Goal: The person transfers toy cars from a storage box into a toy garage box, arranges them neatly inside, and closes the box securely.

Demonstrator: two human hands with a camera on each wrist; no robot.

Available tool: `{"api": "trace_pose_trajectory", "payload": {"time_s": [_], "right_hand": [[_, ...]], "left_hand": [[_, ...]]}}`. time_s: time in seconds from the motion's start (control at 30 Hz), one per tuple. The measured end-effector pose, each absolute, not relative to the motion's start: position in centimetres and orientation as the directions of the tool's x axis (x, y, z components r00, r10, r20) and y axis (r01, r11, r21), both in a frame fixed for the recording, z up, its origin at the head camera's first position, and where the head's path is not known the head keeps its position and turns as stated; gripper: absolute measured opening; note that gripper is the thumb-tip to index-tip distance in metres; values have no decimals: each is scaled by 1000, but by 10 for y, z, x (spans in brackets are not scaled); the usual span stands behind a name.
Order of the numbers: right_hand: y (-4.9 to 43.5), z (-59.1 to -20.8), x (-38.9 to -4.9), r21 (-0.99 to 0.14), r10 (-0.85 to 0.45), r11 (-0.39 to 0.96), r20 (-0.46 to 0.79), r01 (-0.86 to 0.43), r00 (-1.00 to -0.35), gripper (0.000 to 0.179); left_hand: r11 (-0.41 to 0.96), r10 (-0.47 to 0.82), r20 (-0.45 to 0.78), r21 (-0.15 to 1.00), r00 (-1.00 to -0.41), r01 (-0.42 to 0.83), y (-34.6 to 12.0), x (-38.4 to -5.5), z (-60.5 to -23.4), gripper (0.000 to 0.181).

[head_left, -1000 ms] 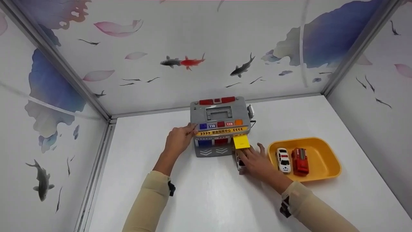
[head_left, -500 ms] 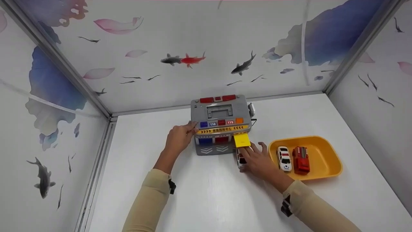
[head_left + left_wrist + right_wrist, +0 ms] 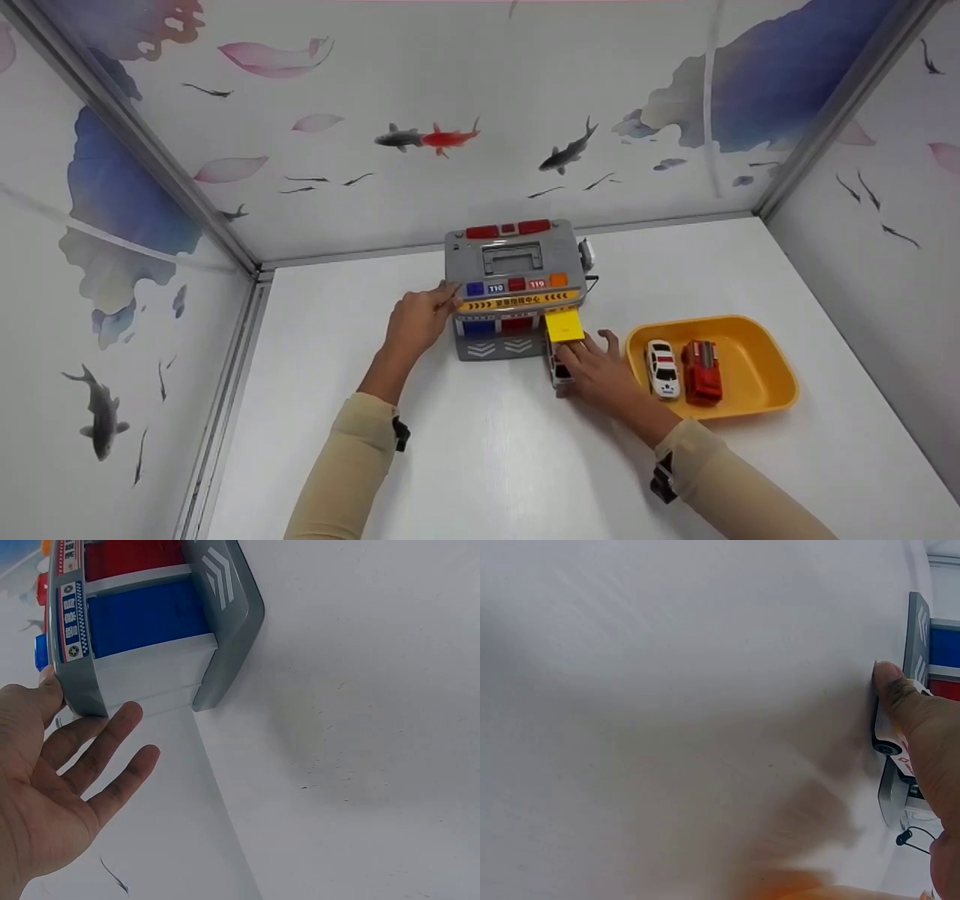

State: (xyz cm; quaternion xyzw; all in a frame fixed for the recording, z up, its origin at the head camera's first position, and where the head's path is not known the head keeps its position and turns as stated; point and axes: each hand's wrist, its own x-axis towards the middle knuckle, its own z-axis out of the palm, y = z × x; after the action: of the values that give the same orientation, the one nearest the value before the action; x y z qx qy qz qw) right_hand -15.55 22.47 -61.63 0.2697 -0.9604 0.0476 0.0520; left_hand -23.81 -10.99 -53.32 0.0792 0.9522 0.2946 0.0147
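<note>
A grey toy garage point(image 3: 465, 262) with a blue, a red and a raised yellow door point(image 3: 564, 326) stands against the back wall. My left hand point(image 3: 414, 322) pinches its left front roof corner; in the left wrist view, the other fingers of that hand point(image 3: 52, 787) spread loosely beside the wall. With my right hand point(image 3: 604, 379) I hold a white toy car point(image 3: 559, 373) at the opening under the yellow door. In the right wrist view the thumb point(image 3: 891, 682) presses on one end of the car point(image 3: 900, 746). The car's far end is hidden under the door and fingers.
Right of my right hand lies a yellow tray point(image 3: 776, 375). A white toy police car point(image 3: 663, 369) and a red toy fire truck point(image 3: 702, 373) sit in it. A small handset point(image 3: 586, 256) and cord hang on the garage's right side. Printed wall panels point(image 3: 480, 67) enclose the table.
My right hand has pushed the white toy car slightly forward, farther under the yellow door. The left hand keeps its hold on the garage corner.
</note>
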Motion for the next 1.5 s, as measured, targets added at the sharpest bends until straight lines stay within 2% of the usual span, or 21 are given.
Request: {"api": "trace_pose_trajectory", "payload": {"time_s": [0.2,0.37,0.53,1.2,1.5], "right_hand": [[223,-617,-155,-51,-503,857,138,-513,-853,56],[221,-613,-153,-47,-483,872,88,-488,-871,42],[220,-613,-153,-37,-474,878,81,-478,-877,39],[223,-617,-152,23,-463,886,117,-463,-879,51],[223,-619,-147,39,-435,900,30,-434,-900,68]], "left_hand": [[810,162,35,566,-986,153,-111,-238,-536,45],[812,155,30,566,-987,145,-111,-239,-537,44],[813,149,26,565,-989,137,-109,-239,-536,44],[804,148,11,581,-989,127,-109,-240,-533,44],[811,157,29,566,-987,146,-110,-239,-536,43]]}}
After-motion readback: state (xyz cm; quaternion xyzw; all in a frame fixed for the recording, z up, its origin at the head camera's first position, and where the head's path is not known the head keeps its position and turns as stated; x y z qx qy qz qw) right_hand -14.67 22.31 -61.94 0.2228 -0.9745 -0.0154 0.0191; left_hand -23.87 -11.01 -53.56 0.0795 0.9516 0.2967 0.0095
